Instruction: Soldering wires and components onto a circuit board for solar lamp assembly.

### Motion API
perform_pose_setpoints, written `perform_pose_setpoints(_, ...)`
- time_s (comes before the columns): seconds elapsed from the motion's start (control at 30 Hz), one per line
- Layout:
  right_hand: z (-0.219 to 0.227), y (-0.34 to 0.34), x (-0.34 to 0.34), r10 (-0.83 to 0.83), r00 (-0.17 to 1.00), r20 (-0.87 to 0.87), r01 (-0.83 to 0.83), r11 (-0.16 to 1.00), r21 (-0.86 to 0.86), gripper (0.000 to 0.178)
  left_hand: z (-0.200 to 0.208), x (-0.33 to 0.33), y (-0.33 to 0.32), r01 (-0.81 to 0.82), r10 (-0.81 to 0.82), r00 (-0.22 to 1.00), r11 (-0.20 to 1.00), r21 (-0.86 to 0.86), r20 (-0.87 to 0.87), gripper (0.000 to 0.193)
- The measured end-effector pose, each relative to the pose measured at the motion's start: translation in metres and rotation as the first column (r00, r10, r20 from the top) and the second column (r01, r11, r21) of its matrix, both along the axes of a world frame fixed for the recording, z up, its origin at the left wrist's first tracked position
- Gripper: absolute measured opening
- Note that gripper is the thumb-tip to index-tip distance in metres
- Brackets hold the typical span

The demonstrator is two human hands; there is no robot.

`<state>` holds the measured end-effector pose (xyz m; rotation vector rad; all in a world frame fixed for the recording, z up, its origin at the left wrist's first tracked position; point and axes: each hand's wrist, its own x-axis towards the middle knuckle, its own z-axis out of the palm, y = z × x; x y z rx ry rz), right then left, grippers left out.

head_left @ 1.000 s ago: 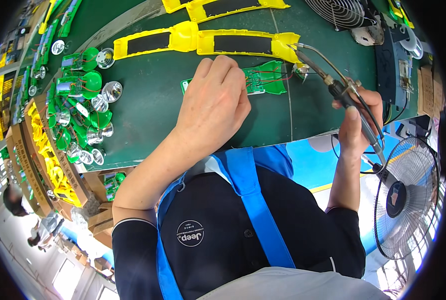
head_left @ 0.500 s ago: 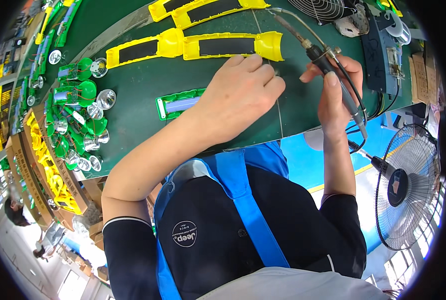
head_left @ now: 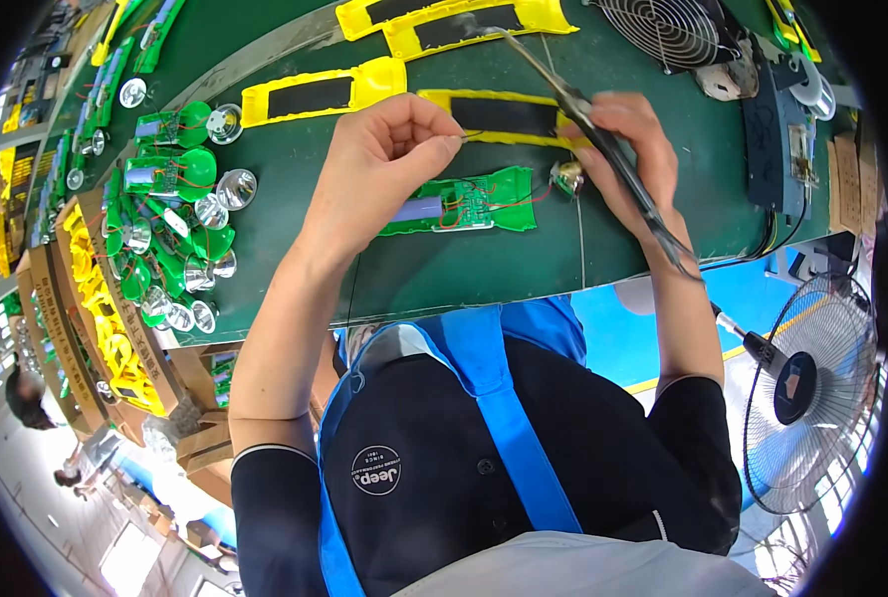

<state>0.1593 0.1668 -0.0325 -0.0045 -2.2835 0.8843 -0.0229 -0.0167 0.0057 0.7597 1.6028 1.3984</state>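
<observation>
My left hand is closed in a pinch on a thin wire, whose thin strand hangs below the wrist. My right hand grips a soldering iron with its tip pointing up and away to the left. Between and below the hands lies a green flashlight housing half, holding a circuit board and a purple cylindrical battery. Red wires run from the board towards a small metallic part beside the housing, near my right fingers.
Yellow housing halves lie beyond my hands. Green assemblies with shiny reflectors crowd the left. A small guarded fan and a dark box-shaped device stand at the far right. A larger fan stands beyond the table's near edge.
My left hand has drawn back left, uncovering the green housing, circuit board and red wires. My right hand has shifted slightly left, with the soldering iron's tip now farther left. The whole view has shifted slightly.
</observation>
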Motion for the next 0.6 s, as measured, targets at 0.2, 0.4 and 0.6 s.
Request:
perform_pose_setpoints(0.2, 0.006, -0.010, 0.025, -0.052, 0.998, 0.035, 0.061, 0.919, -0.389, 0.021, 0.008, -0.012, 0.010, 0.207, -0.239, 0.875, 0.971, -0.122, -0.420, 0.006)
perform_pose_setpoints(0.4, 0.025, -0.006, 0.022, 0.011, 0.962, 0.273, 0.237, 0.463, -0.854, 0.021, 0.004, -0.020, 0.031, 0.380, -0.318, 0.433, 0.913, -0.150, -0.843, 0.006)
perform_pose_setpoints(0.6, 0.027, -0.001, 0.014, 0.063, 0.919, 0.389, 0.307, 0.502, -0.808, 0.021, 0.001, -0.024, 0.036, 0.446, -0.384, 0.360, 0.871, -0.205, -0.851, 0.006)
